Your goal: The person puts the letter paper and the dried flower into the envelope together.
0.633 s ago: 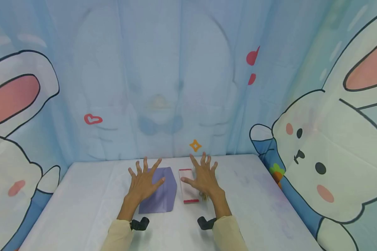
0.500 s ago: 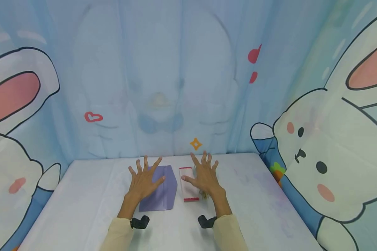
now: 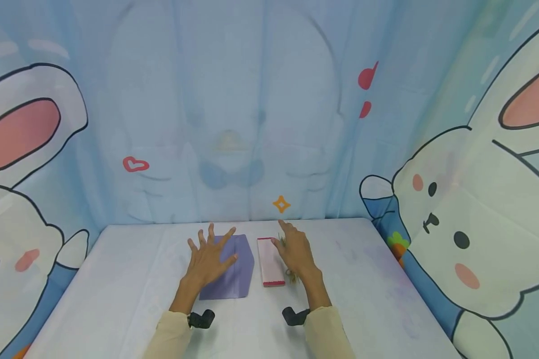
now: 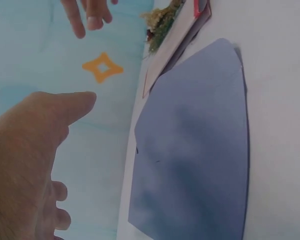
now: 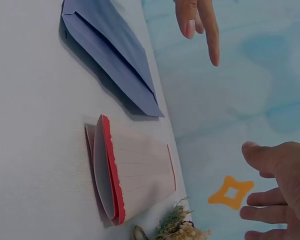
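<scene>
My left hand (image 3: 206, 262) is held with fingers spread above the left part of a purple envelope (image 3: 240, 274); the left wrist view shows a gap between this hand (image 4: 25, 155) and the envelope (image 4: 190, 140). Right of the envelope lies a folded pale pink paper (image 3: 271, 264) with red edges, standing slightly puffed open in the right wrist view (image 5: 140, 170). Over its right side and a small dried-flower bunch (image 3: 293, 276) hovers my right hand (image 3: 298, 252), partly hiding the bunch. Its thumb and index finger extend; the right wrist view shows several fingers (image 5: 265, 214) loosely extended. Both hands are empty.
A white cloth covers the table (image 3: 377, 299). Behind it hangs a light blue curtain (image 3: 224, 99) with printed rabbits at both sides. A black camera mount is strapped at each wrist, over or beside the cream sleeves (image 3: 328, 331).
My right hand has turned and drawn its spread fingers closer together, with the index finger still pointing forward. The left hand keeps its spread pose. The head view has shifted slightly.
</scene>
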`<action>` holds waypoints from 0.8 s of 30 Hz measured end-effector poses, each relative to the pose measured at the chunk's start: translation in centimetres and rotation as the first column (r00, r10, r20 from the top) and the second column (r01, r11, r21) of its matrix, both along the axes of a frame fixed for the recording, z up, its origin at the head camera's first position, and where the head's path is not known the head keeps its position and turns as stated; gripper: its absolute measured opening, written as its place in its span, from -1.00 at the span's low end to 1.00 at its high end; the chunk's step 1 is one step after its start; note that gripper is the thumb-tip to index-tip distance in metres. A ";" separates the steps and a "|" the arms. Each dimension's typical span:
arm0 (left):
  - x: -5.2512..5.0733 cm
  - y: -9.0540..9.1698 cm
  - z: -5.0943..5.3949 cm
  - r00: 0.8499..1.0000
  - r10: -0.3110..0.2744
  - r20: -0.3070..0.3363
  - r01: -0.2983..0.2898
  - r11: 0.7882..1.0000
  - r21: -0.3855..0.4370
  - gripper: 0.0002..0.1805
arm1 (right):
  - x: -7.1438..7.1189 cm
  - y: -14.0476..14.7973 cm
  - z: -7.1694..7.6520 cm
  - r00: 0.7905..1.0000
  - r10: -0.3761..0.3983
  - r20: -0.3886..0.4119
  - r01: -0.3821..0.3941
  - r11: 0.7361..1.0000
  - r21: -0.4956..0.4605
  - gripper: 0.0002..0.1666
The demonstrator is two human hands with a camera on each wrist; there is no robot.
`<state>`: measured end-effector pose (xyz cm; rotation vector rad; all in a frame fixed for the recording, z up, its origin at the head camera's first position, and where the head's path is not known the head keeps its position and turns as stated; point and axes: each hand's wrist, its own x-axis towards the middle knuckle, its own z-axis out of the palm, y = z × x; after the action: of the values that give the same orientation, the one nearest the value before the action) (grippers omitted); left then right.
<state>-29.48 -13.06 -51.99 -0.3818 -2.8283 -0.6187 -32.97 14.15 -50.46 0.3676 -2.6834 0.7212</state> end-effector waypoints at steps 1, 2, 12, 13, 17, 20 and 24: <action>0.0 0.1 -0.1 1.000 -0.003 -0.001 0.003 1.000 -0.001 -0.17 | 0.1 -0.1 0.0 1.000 -0.015 -0.004 0.015 1.000 0.007 -0.30; 0.1 0.1 -0.2 1.000 -0.005 0.003 0.005 1.000 -0.003 -0.17 | 0.1 -0.1 -0.1 1.000 -0.030 -0.008 0.030 0.999 0.018 -0.35; 0.7 0.4 -1.9 0.995 -0.055 0.085 0.053 0.998 0.033 -0.23 | 0.4 -1.3 -1.0 0.980 -0.194 0.042 0.193 0.981 0.026 -0.54; 0.8 0.3 -2.0 0.993 -0.062 0.098 0.059 0.998 0.029 -0.24 | 0.5 -1.4 -1.2 0.977 -0.202 0.067 0.201 0.979 0.014 -0.54; 1.0 0.4 -2.6 0.990 -0.079 0.115 0.077 0.997 0.023 -0.25 | 0.5 -1.7 -2.0 0.965 -0.212 0.153 0.215 0.977 -0.003 -0.55; 1.1 0.4 -3.1 0.990 -0.073 0.117 0.070 0.997 0.031 -0.27 | 0.4 -2.1 -2.6 0.959 -0.223 0.177 0.225 0.974 0.013 -0.55; 1.2 0.4 -3.7 0.991 -0.060 0.122 0.055 0.997 0.050 -0.29 | 0.6 -2.8 -3.4 0.947 -0.252 0.199 0.253 0.967 0.023 -0.55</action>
<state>-28.23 -12.63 -55.69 -0.4322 -2.9231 -0.7428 -32.42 11.34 -53.88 -0.0564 -2.8442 0.7166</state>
